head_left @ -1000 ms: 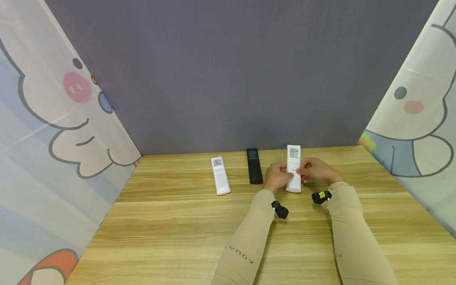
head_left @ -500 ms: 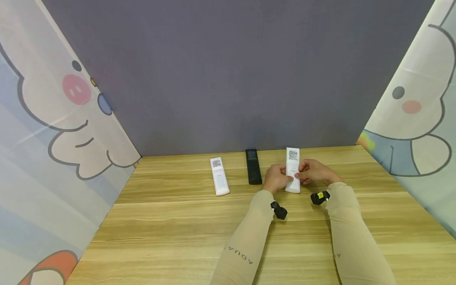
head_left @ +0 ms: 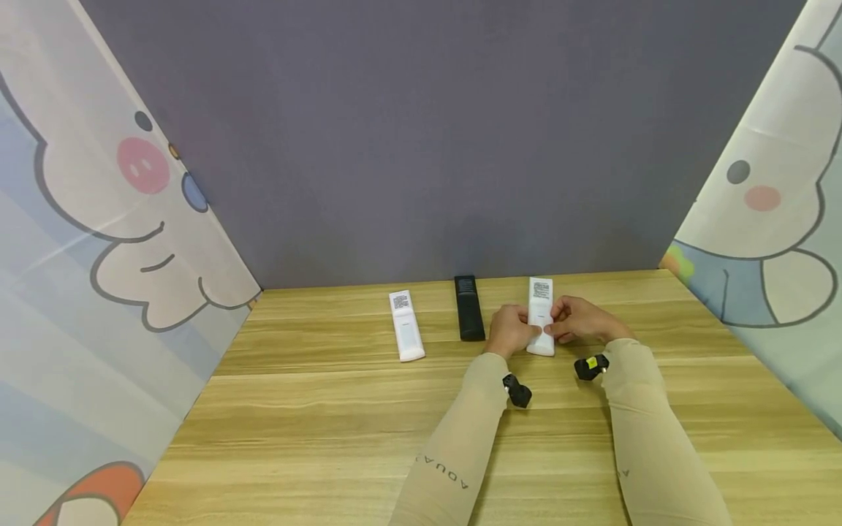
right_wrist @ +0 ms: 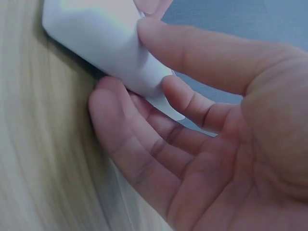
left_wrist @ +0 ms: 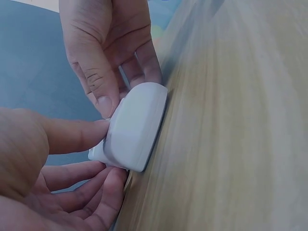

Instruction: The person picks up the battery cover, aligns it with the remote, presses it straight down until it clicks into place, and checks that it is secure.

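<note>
A white remote control [head_left: 541,292] lies back side up, label at its far end, at the right of the group. My left hand [head_left: 509,330] grips its left edge, thumb on the back face and curled fingers along the side. From the other side my right hand [head_left: 584,319] pinches it, the thumb likewise on top. In the left wrist view the rounded near end of the remote [left_wrist: 139,120] is close to the tabletop; whether its whole underside touches is unclear. The right wrist view shows fingertips [right_wrist: 108,98] low at the remote's edge.
To the left lie a black remote control [head_left: 469,310] and a second white remote control [head_left: 406,329], both label side up and roughly in a row. A grey panel [head_left: 421,146] stands along the back edge of the wooden table [head_left: 296,431]. Printed cloth hangs at both sides.
The far end of the held remote has come down and nearer, while its near end has stayed almost in place. Both hands keep their grip with small shifts. The other remotes have not moved.
</note>
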Motion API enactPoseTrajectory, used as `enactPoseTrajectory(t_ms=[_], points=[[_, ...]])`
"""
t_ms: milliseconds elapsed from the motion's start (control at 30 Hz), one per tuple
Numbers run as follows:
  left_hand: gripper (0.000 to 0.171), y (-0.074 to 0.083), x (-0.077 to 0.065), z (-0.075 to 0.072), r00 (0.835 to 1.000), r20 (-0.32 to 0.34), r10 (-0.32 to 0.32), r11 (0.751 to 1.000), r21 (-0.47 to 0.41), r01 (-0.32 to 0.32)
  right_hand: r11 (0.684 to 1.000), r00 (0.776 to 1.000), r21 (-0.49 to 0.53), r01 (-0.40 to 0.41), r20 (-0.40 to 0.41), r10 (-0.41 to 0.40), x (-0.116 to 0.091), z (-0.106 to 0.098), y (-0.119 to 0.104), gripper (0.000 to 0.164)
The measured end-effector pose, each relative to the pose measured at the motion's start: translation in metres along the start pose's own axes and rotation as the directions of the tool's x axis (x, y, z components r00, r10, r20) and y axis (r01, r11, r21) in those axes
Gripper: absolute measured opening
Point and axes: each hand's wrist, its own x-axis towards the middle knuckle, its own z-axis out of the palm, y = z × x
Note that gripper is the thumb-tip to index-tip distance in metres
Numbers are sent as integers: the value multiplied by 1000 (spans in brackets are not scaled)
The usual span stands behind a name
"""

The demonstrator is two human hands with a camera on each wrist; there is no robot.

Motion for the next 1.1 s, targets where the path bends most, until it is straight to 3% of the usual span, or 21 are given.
enactPoseTrajectory(t_ms=[1100], points=[[7, 0, -4, 1, 998, -29, 47, 996, 78, -45, 999, 1000, 43, -28, -4, 28, 0, 4, 1, 36]])
